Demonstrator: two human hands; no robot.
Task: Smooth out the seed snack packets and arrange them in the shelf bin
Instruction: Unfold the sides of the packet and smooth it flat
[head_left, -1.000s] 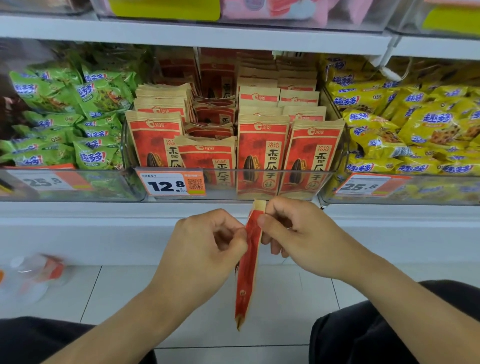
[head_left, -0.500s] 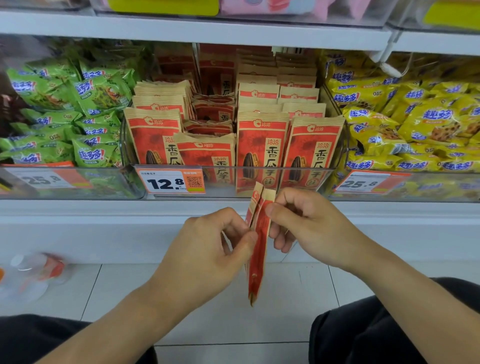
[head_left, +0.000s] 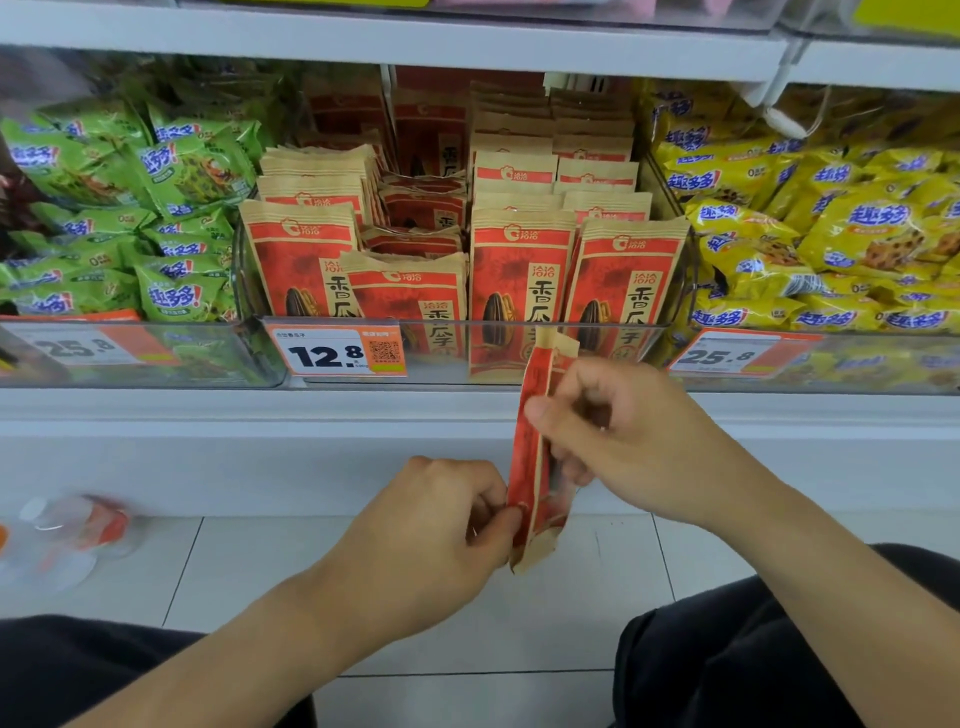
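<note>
A red and tan seed packet (head_left: 531, 457) hangs edge-on in front of the shelf, below the bin. My right hand (head_left: 618, 436) pinches its upper half between thumb and fingers. My left hand (head_left: 441, 525) pinches its lower end. The clear shelf bin (head_left: 519, 358) behind holds several matching seed packets (head_left: 519, 270) standing in rows; a shorter one (head_left: 410, 296) sits lower at the front middle, and some lie loose behind it.
Green snack bags (head_left: 130, 208) fill the bin to the left, yellow snack bags (head_left: 831, 234) the bin to the right. An orange price tag (head_left: 335, 353) reads 12.8. A blurred bottle (head_left: 67, 535) lies on the tiled floor at left. My dark-clothed knees frame the bottom.
The packet rose toward the bin front. My left hand slid down from its upper part to its lower end. My right hand moved up and right with the top.
</note>
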